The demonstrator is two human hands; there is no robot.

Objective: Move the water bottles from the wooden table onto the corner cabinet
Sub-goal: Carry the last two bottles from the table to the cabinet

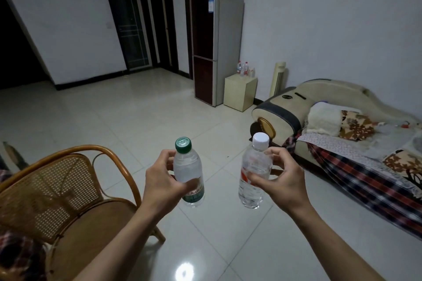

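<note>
My left hand (163,181) grips a clear water bottle with a green cap (188,167) and a green label, held upright over the tiled floor. My right hand (282,183) grips a second clear water bottle with a white cap (252,170) and a red label, tilted slightly to the right. The two bottles are apart, side by side in mid-air. A small cream corner cabinet (239,92) stands far ahead by the wall, between the fridge and the sofa, with several bottles (244,68) on its top. The wooden table is out of view.
A rattan chair (68,191) stands close at the left. A sofa (342,134) with a plaid blanket and cushions fills the right side. A tall fridge (214,50) stands left of the cabinet, a tower fan (278,78) to its right. Glossy tiled floor (137,116) lies between.
</note>
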